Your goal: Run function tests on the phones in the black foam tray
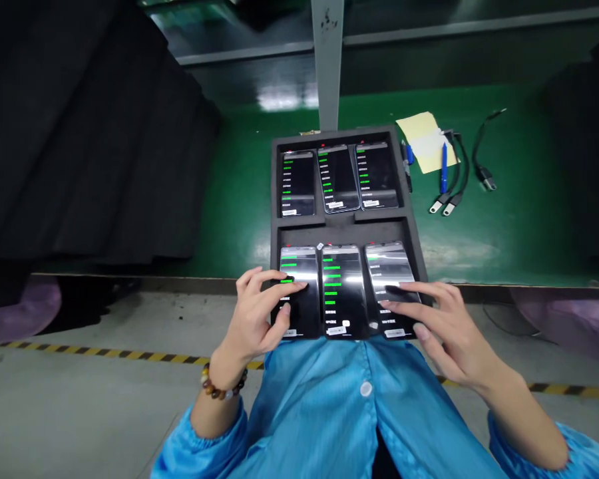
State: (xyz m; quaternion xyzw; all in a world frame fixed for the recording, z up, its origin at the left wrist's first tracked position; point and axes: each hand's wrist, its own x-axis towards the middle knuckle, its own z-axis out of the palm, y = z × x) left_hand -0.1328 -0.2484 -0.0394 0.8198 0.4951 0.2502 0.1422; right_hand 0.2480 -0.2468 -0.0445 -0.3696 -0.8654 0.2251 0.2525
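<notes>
A black foam tray [299,236] holds several phones in two rows, their dark screens showing green and white text lines. My left hand [259,313] reaches over the near-left phone [302,313], fingertips at its screen, fingers apart. Over the near-right phone [404,313] is my right hand [446,332], its fingers spread and fingertips at the screen; it grips nothing. Between them lies the near-middle phone [347,286], a white label at its lower end. Three more phones lie in the far row: left [302,179], middle [340,176] and right [382,173].
On the green table [479,246], right of the tray, are yellow paper [424,136], a blue pen [444,166], paired black cables [462,176] and another cable [476,146]. A grey post [328,66] stands behind the tray. Dark cloth [94,133] hangs at left.
</notes>
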